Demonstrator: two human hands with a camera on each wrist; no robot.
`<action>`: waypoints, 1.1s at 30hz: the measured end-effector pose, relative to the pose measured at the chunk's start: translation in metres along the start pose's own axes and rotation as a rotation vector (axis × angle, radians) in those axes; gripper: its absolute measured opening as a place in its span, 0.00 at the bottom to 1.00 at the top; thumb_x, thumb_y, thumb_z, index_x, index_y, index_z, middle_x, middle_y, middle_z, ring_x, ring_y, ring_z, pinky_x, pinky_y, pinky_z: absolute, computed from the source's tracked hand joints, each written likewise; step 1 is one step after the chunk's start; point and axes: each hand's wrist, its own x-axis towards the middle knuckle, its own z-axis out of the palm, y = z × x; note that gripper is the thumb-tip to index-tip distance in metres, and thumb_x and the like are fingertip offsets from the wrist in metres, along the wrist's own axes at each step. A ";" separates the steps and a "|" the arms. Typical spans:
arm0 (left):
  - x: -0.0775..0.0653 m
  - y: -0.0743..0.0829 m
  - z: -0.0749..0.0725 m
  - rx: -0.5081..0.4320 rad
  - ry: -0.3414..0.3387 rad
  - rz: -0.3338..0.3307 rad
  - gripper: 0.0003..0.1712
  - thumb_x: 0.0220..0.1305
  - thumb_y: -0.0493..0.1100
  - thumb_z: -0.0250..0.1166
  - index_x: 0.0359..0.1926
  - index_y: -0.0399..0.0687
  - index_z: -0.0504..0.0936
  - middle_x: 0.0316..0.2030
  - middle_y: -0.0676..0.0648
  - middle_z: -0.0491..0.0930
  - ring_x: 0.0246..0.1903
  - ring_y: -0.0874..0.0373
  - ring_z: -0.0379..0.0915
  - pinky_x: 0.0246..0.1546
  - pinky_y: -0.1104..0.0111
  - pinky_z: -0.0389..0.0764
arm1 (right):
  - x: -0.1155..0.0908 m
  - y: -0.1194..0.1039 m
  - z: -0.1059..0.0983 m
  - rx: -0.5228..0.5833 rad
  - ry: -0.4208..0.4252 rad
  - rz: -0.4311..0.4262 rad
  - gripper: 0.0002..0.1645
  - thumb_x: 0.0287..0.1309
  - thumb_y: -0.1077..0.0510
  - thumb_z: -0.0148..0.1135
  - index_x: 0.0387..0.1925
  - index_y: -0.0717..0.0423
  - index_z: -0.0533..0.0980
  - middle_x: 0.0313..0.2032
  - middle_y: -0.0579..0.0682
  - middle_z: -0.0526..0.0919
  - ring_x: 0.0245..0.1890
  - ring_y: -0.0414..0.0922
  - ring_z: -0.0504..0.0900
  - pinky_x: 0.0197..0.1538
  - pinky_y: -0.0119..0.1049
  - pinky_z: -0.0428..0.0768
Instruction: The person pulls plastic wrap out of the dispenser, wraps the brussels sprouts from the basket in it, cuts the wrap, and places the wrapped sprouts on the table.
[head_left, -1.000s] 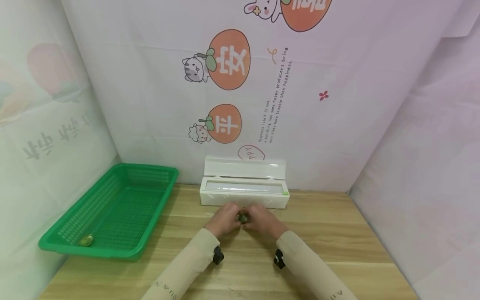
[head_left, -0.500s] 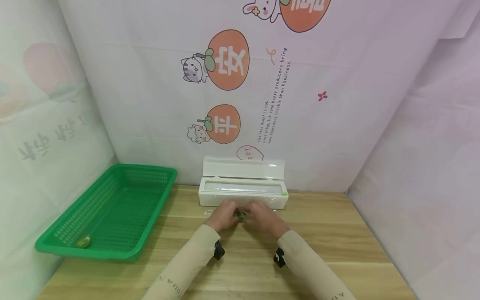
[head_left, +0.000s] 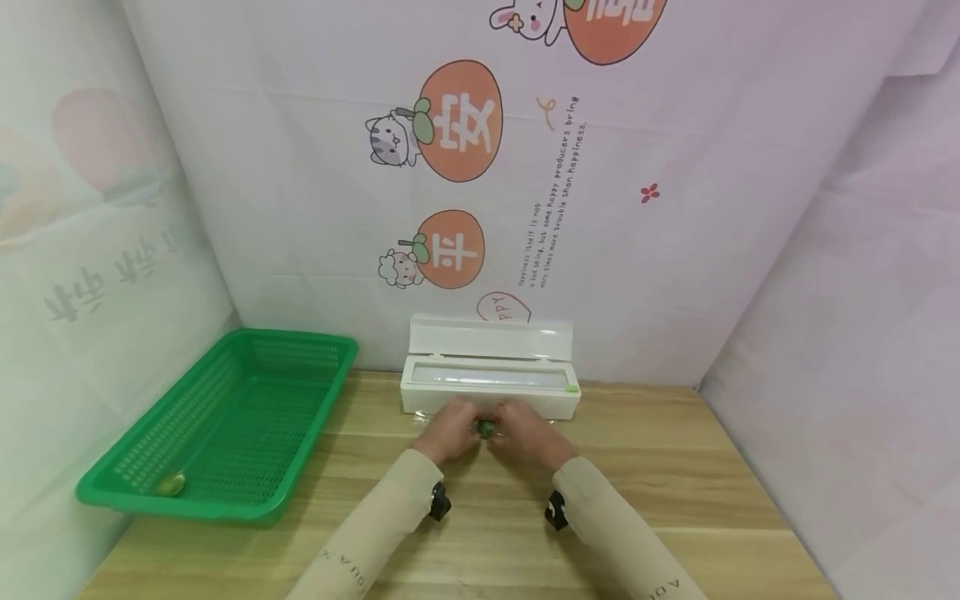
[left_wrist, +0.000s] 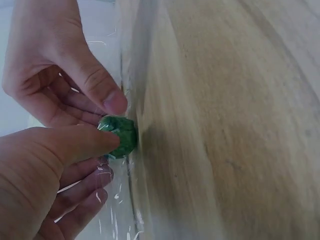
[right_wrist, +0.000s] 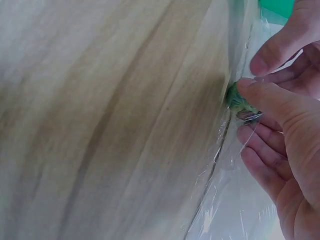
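Note:
A small round green piece [left_wrist: 126,137], possibly a vegetable, is held between both hands at the front of a white cling film box [head_left: 491,400]. Clear cling film [right_wrist: 220,185] lies over and around it, stretching along the box front. My left hand [head_left: 450,429] pinches the piece, its thumb pressed on the green surface in the left wrist view and its fingers curled behind. My right hand [head_left: 525,433] pinches it from the other side, thumb on its top in the right wrist view. The film's folds partly hide the piece.
At the left stands a green plastic basket [head_left: 285,462] with a small yellowish wrapped thing [head_left: 172,483] in its near corner. The box's lid [head_left: 491,340] stands raised against the printed cloth behind [head_left: 637,275]. Cloth walls flank the wooden table [head_left: 637,467].
Both hands stay close together at the box, their fingers shifting slightly around the green piece. Film ends show a little more at the left of the hands. Basket and box stay put.

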 end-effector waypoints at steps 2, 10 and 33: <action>0.003 0.001 0.002 -0.003 0.005 0.006 0.20 0.53 0.28 0.75 0.48 0.44 0.90 0.44 0.46 0.91 0.45 0.51 0.87 0.54 0.59 0.88 | 0.000 0.002 -0.001 0.002 -0.008 -0.014 0.24 0.53 0.66 0.78 0.53 0.58 0.85 0.47 0.52 0.91 0.48 0.48 0.89 0.57 0.43 0.88; 0.006 0.001 0.005 0.009 0.008 -0.031 0.09 0.53 0.30 0.75 0.37 0.41 0.89 0.36 0.45 0.89 0.37 0.53 0.84 0.47 0.60 0.88 | -0.009 0.003 -0.012 0.036 -0.038 0.065 0.26 0.55 0.62 0.78 0.56 0.59 0.83 0.52 0.55 0.89 0.54 0.52 0.86 0.61 0.49 0.85; 0.002 0.009 -0.013 0.043 -0.038 -0.053 0.12 0.58 0.32 0.75 0.45 0.41 0.87 0.41 0.45 0.89 0.41 0.54 0.84 0.50 0.61 0.88 | -0.069 0.051 -0.081 -0.100 0.090 0.193 0.34 0.58 0.54 0.79 0.59 0.72 0.78 0.51 0.65 0.86 0.52 0.61 0.86 0.61 0.57 0.84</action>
